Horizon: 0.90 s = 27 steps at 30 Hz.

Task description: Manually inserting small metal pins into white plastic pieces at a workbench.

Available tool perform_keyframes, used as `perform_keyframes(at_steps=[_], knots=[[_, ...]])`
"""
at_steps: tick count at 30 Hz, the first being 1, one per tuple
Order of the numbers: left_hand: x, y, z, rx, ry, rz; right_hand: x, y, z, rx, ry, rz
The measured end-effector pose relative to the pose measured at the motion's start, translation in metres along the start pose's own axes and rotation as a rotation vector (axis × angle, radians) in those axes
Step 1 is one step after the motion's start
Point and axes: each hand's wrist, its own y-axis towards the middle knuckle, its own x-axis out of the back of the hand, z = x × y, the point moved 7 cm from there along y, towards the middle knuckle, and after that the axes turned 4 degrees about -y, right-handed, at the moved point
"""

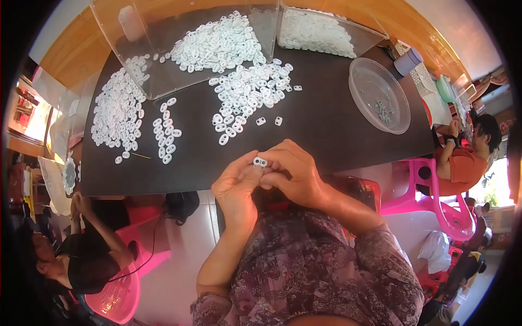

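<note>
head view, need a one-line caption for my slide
Left hand and right hand hold a small white two-holed piece before a dark table bearing piles of similar white pieces.

- Held piece (260,162): white, marked by two dark round openings.
- Loose oval pieces (255,87): uniformly white, openings reading dark against the tabletop.
- Tabletop (315,108): very dark brown, near black, no pattern observed.
- Large box (179,89): clear, colourless walls.
- Round tray (352,92): clear, colourless.
- Small parts (384,112) in tray: pale grey-green.
- Thin stick (141,156): yellow.
- Wearer's shirt (304,261): irregular patchwork in purple, maroon and greyish pink.
- Wall panelling (65,68): orange-brown.
- Right-side chair (415,182): bright pink.
- Left-side chair (114,300): pink.
- Right co-worker's top (467,171): orange.
- Left co-worker's top (91,262): black.
- Cup (409,62): pale lilac.
- Plastic bag (435,252): white.
</note>
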Motion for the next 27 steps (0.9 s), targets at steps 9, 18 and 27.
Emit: perform_keyframes(at_steps=[9, 18, 27], knots=[[-0.002, -0.003, 0.004, 0.053, -0.006, -0.001, 0.007, -0.005, 0.004, 0.157, -0.187, -0.117], [-0.005, -0.002, 0.0, -0.049, 0.205, 0.078, 0.011, -0.01, 0.003, 0.177, -0.197, -0.145], [-0.01, -0.004, -0.004, -0.229, 0.318, 0.18, 0.014, -0.013, 0.011, 0.267, -0.171, -0.175]])
